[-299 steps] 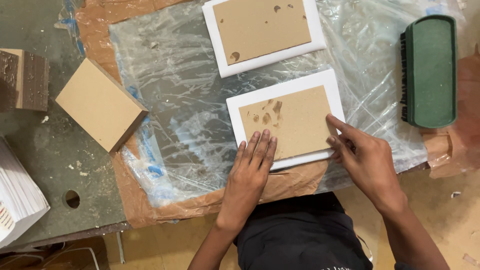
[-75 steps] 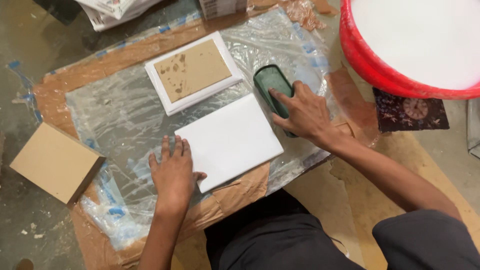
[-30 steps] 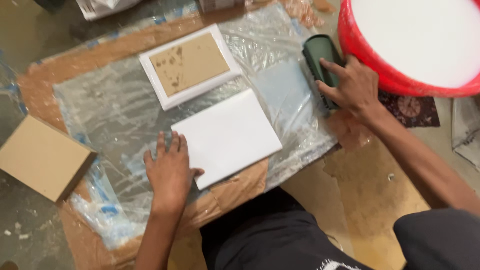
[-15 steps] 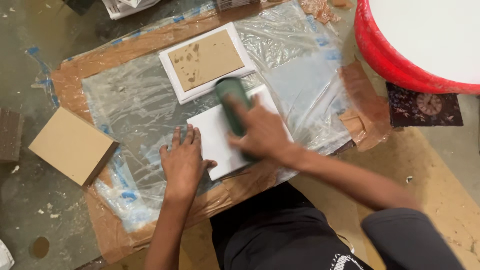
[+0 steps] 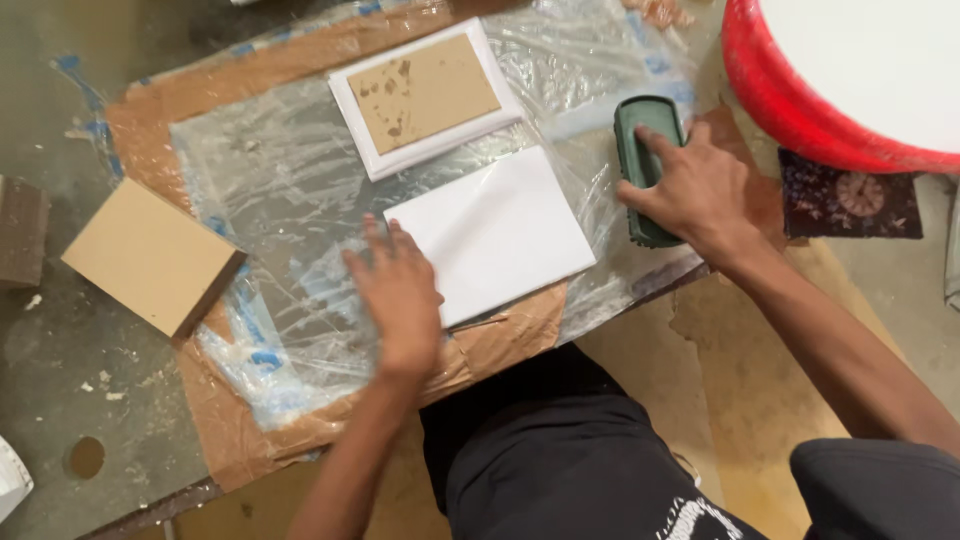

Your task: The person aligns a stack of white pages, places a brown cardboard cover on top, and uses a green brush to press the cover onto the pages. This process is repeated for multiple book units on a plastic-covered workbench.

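A white rectangular sheet [image 5: 500,230] lies flat on clear plastic film [image 5: 270,200] spread over brown cardboard. My left hand [image 5: 398,295] rests flat on the film at the sheet's left corner, fingers apart, holding nothing. My right hand [image 5: 690,190] grips a dark green block-shaped brush [image 5: 640,135] that lies on the film just right of the sheet. Farther back sits a white frame with a tan spotted board [image 5: 425,95] in it.
A tan block [image 5: 150,255] lies on the grey surface at the left, with a dark brown block [image 5: 22,230] at the far left edge. A big red tub [image 5: 790,110] of white liquid stands at the top right. A dark patterned tile [image 5: 850,195] lies beside it.
My right hand has carried the green brush off the white sheet to its right side. My left hand has slid a little toward the sheet's left corner.
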